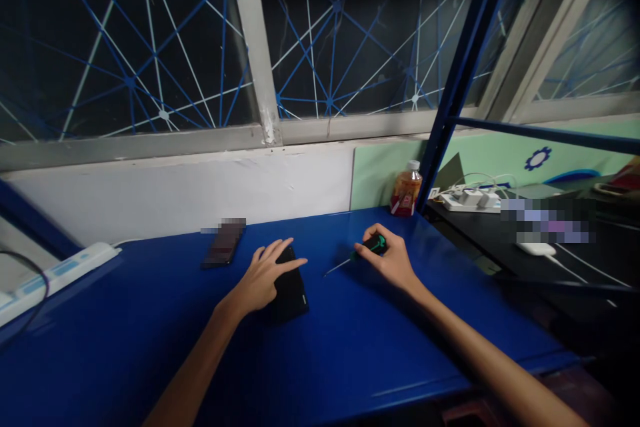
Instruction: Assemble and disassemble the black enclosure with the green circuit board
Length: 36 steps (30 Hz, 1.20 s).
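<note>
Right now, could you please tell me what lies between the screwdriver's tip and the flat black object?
In the head view, only blue tabletop shows between the tip of the screwdriver and the flat black object under the left hand.

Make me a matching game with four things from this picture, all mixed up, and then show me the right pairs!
Things:
1. Screwdriver
2. Bottle
3. Table
4. Flat black thing

Where or how:
A. Has a white cap on top
B. Under the left hand
C. Held in the right hand
D. Blue, with the bottle standing at its back

Right pairs: 1-C, 2-A, 3-D, 4-B
</note>
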Each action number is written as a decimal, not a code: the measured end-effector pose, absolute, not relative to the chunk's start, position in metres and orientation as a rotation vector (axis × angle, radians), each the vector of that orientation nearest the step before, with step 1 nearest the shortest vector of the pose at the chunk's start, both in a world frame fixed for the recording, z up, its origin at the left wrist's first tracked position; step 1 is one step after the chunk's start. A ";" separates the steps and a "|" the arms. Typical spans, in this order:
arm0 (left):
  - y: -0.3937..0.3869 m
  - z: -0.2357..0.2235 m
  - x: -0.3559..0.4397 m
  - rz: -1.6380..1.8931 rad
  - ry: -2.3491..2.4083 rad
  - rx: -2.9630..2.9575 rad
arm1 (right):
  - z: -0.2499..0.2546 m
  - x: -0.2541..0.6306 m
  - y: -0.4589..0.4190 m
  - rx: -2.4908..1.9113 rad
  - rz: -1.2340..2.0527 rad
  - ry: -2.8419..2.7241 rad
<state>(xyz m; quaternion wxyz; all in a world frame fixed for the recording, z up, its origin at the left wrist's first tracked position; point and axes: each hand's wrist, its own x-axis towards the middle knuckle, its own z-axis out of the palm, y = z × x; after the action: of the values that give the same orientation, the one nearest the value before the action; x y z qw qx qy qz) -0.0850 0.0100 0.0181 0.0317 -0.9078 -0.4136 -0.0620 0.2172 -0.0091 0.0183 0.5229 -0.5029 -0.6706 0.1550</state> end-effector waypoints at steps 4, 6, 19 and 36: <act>0.007 0.026 -0.090 -0.077 -1.250 -3.009 | 0.019 0.219 -0.010 -1.218 0.382 -1.588; 0.007 0.029 -0.092 -0.067 -1.263 -3.046 | 0.019 0.219 -0.010 -1.220 0.375 -1.584; 0.010 0.027 -0.096 -0.236 -1.430 -2.994 | 0.019 0.217 -0.010 -1.216 0.448 -1.549; -0.004 0.031 -0.057 -0.880 -1.355 -3.019 | 0.022 0.210 -0.011 -1.047 0.824 -1.379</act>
<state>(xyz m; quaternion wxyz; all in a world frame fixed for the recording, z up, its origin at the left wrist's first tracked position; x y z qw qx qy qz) -0.0574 -0.0036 0.0311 -0.1410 -0.8729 -0.3916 -0.2545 0.2097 -0.0109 0.0223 0.5747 -0.4467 -0.5886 0.3517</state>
